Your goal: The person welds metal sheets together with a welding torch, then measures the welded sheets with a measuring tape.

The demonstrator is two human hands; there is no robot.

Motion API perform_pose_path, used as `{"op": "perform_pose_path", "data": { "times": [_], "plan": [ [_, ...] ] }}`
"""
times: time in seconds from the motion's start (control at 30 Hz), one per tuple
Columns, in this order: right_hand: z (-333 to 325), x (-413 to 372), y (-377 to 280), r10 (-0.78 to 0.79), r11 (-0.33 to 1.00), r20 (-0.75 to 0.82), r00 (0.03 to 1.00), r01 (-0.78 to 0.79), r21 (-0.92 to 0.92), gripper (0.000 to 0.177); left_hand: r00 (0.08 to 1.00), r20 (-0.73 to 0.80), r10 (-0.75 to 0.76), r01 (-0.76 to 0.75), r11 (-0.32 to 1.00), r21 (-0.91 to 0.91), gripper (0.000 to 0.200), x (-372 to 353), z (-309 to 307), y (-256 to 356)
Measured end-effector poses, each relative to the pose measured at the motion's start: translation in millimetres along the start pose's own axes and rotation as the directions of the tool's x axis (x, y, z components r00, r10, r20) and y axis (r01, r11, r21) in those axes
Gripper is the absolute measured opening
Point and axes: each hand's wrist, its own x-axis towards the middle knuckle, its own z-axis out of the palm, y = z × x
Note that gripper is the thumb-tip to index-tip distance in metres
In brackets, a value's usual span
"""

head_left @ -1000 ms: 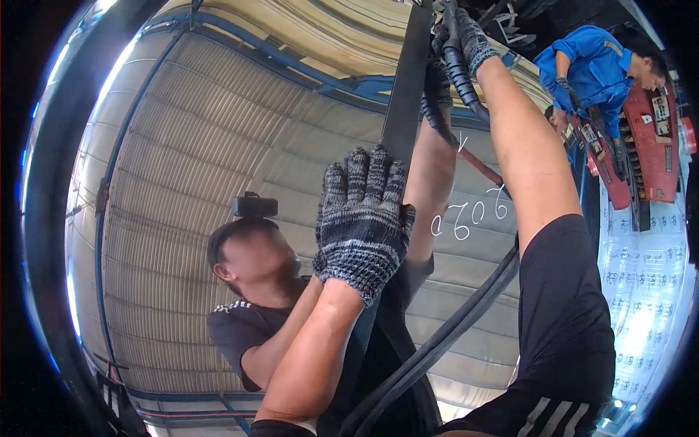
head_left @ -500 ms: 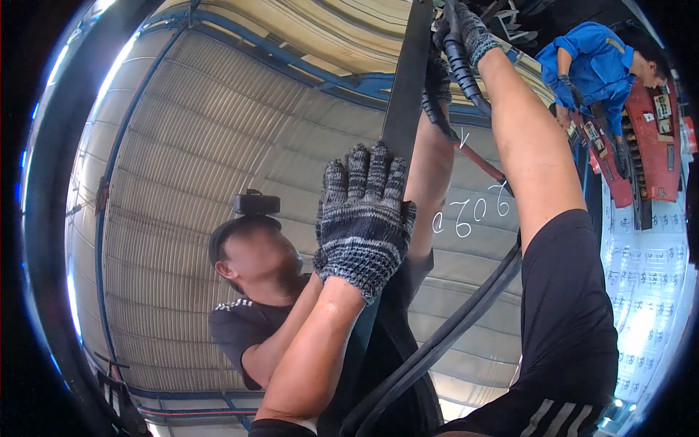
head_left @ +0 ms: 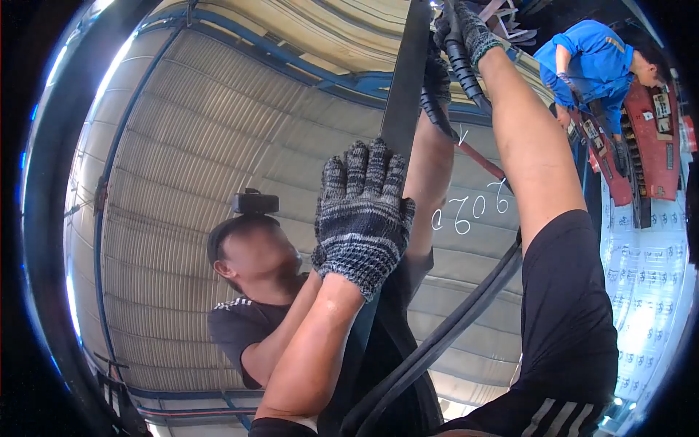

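My left hand (head_left: 362, 218), in a grey and black knitted glove, lies flat with its fingers stretched out. It presses on a long dark flat bar (head_left: 405, 95), which runs up across a mirror-like metal sheet (head_left: 196, 153). At the top edge my right hand (head_left: 477, 35), gloved alike, is closed round the handle of what looks like a welding torch (head_left: 453, 28). A black spiral-wrapped cable (head_left: 466, 76) trails down from it. The torch's tip is cut off by the frame edge, where a small bright glow shows near the bar. Handwritten white digits (head_left: 473, 211) mark the sheet.
Two black hoses (head_left: 437, 339) curve under my right arm. At upper right, a co-worker in blue (head_left: 593, 58) bends over red equipment (head_left: 652, 146). Beside it lies film-covered sheet with printed marks (head_left: 644, 291). My reflection and the roof's reflection fill the metal surface.
A bright glow and pinkish light have appeared at the top by the torch. Both my hands stay almost in place. The co-worker's arm has shifted slightly.
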Motion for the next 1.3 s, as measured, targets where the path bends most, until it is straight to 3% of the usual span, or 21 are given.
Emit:
{"op": "perform_pose_path", "data": {
  "times": [0.5,0.9,1.0,1.03,1.3],
  "plan": [
    [39.5,-25.1,23.8,0.02,1.0,-0.244,0.97,-0.015,0.022,0.044,0.997,-0.071,0.011,-0.016,0.997,-0.073,0.056,-1.2,3.6,-5.6],
    [73.6,-50.9,31.9,0.016,1.0,-0.428,0.904,-0.008,0.02,0.04,0.993,-0.11,0.038,-0.038,0.999,0.002,0.05,-0.1,4.6,-7.0],
    [76.1,-55.2,36.3,-0.04,0.998,-0.362,0.931,0.052,0.021,0.038,0.992,-0.114,0.048,-0.046,0.999,0.019,0.05,-0.9,7.9,-6.1],
    [78.9,-61.6,36.4,0.008,1.0,-0.421,0.907,-0.007,0.005,0.039,0.991,-0.124,0.048,-0.047,0.999,0.013,0.05,-1.3,10.2,-6.7],
    [96.5,-77.3,43.5,0.0,1.0,-0.492,0.871,-0.007,-0.014,0.04,0.986,-0.156,0.061,-0.057,0.998,0.036,0.049,-3.1,16.0,-8.0]
  ]
}}
